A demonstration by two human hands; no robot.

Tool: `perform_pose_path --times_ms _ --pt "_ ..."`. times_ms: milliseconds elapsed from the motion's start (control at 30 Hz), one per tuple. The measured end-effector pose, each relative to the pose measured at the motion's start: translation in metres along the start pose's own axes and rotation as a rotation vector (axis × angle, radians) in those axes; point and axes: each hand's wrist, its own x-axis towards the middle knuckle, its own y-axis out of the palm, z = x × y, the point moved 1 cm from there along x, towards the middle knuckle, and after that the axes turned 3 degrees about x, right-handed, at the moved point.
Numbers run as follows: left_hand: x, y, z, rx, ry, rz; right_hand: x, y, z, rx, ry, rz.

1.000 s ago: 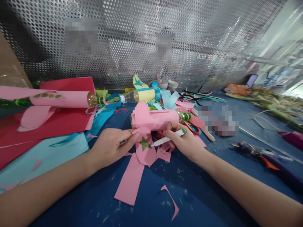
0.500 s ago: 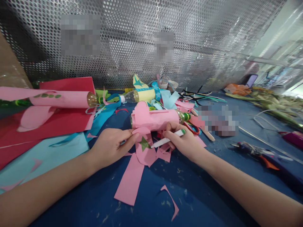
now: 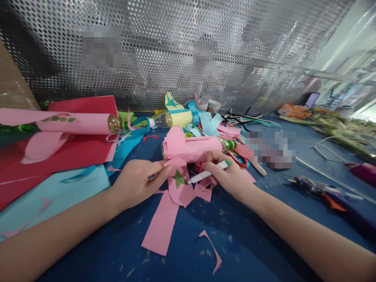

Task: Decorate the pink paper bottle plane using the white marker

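In my right hand (image 3: pixel 225 172) is a white marker pen (image 3: pixel 204 176) with a green end, held slantwise between thumb and fingers. Its tip meets the right point of a dark green star (image 3: pixel 179 179). The star is drawn on a rounded pink paper piece (image 3: pixel 180 195) below a plastic bottle wrapped in pink paper (image 3: pixel 202 148). The thumb and index finger of my left hand (image 3: pixel 141 181) pinch the upper left edge of that pink piece. A pink paper strip (image 3: pixel 160 225) and other pink scraps lie just below and beside it.
Another pink-wrapped bottle (image 3: pixel 76 123) lies on red sheets (image 3: pixel 85 150) at the left. Behind sits a yellow-wrapped bottle (image 3: pixel 180 118). Red-handled scissors (image 3: pixel 239 160) and a wooden stick (image 3: pixel 259 168) are past my right hand. A glue gun (image 3: pixel 326 194) lies at the right on the blue table (image 3: pixel 258 250).
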Motion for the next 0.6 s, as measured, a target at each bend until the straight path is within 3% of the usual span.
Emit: perform_pose_path --times_ms 600 --pt "0.001 -0.0007 -0.0008 0.0 0.005 -0.011 -0.0006 0.002 0.0006 0.0 -0.05 0.029"
